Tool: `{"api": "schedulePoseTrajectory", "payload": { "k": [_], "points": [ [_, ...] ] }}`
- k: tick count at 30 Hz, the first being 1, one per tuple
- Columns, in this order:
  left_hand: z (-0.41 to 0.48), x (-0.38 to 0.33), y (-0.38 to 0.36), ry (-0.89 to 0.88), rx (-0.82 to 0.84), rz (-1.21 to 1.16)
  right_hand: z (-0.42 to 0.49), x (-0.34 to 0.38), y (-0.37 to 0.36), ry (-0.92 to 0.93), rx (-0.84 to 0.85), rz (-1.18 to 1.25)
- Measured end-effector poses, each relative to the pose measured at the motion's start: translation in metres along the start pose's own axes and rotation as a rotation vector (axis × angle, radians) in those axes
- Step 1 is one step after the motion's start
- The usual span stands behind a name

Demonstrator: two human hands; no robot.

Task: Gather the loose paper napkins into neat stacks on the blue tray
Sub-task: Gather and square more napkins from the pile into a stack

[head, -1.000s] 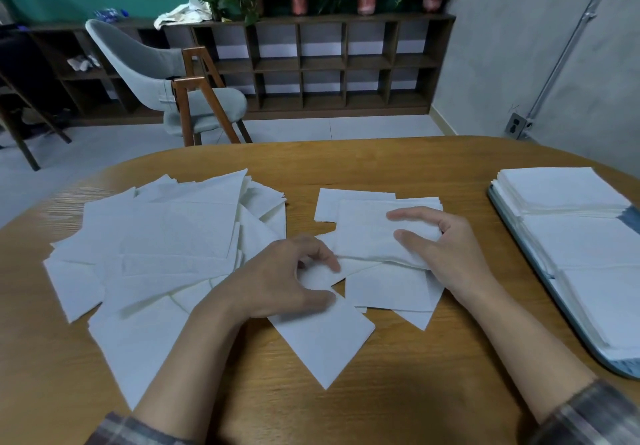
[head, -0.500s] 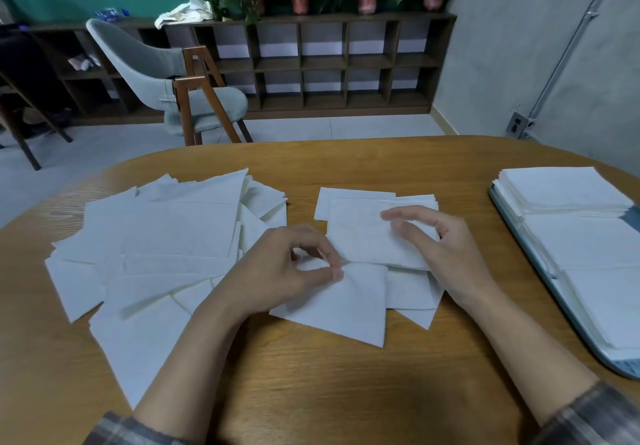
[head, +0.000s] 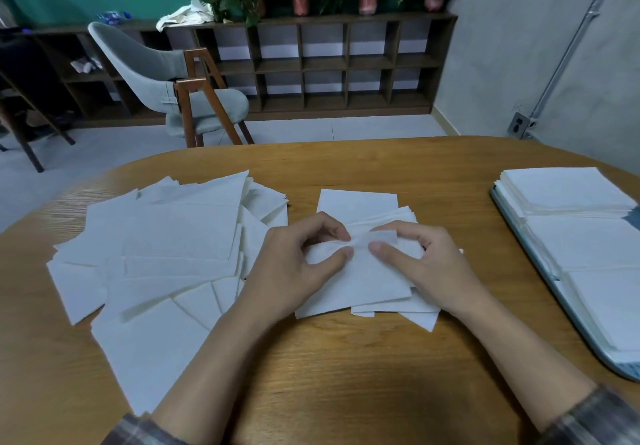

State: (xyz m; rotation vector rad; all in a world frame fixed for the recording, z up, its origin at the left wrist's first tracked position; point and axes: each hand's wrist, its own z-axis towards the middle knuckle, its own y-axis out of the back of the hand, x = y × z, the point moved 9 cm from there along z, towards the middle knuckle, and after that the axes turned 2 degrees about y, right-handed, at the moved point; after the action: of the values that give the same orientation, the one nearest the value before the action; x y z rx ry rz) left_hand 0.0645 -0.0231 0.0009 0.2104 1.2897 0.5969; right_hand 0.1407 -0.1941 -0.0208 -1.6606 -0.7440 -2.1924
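A small heap of white paper napkins (head: 356, 288) lies at the table's middle. My left hand (head: 294, 264) and my right hand (head: 426, 264) rest on it side by side, both pinching the crumpled top edge of the uppermost napkin (head: 360, 240). A wide spread of loose napkins (head: 156, 250) covers the table's left part. At the right edge sits the blue tray (head: 568, 309) with three neat napkin stacks (head: 568, 191) in a row.
The wooden table (head: 346, 375) is round-edged, its far rim curving behind the napkins. Beyond it stand a grey chair (head: 173, 77), a dark shelf unit (head: 329, 63) with potted plants, and a wall socket (head: 519, 124).
My left hand has slid a loose napkin from the front onto the middle heap. Both hands have come together at its top edge, which now bunches between the fingers.
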Motion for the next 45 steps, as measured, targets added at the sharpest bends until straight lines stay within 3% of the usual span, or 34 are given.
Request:
{"api": "schedulePoseTrajectory", "payload": {
  "k": [3, 12, 19, 22, 26, 31, 34, 38, 40, 45],
  "points": [
    [0.004, 0.009, 0.009, 0.053, -0.055, -0.079, 0.001, -0.001, 0.007, -0.008, -0.048, -0.006],
    [0.004, 0.013, 0.005, 0.134, -0.057, -0.228, -0.001, 0.001, -0.007, 0.000, 0.050, 0.016],
    [0.004, 0.011, 0.006, 0.080, -0.109, -0.114, -0.001, 0.002, -0.006, 0.010, 0.028, -0.024],
    [0.004, 0.016, 0.011, 0.137, -0.144, -0.027, 0.000, 0.005, 0.002, 0.026, -0.007, 0.134],
    [0.003, 0.023, 0.003, 0.281, -0.049, -0.307, 0.002, 0.003, 0.009, -0.001, -0.026, 0.250],
    [0.004, 0.025, 0.003, 0.229, -0.110, -0.241, 0.002, 0.003, 0.005, 0.025, 0.055, 0.035],
    [0.006, 0.032, -0.002, 0.206, -0.080, -0.076, 0.005, -0.005, 0.021, 0.006, -0.107, -0.058],
    [0.004, 0.038, -0.021, 0.133, 0.127, 0.257, 0.006, -0.015, 0.054, 0.003, -0.346, -0.178],
    [0.002, 0.036, -0.029, 0.068, 0.184, 0.375, 0.006, -0.017, 0.059, 0.003, -0.373, -0.214],
    [0.000, 0.028, -0.031, -0.023, 0.162, 0.377, 0.007, -0.017, 0.055, 0.029, -0.345, -0.278]
  ]
}}
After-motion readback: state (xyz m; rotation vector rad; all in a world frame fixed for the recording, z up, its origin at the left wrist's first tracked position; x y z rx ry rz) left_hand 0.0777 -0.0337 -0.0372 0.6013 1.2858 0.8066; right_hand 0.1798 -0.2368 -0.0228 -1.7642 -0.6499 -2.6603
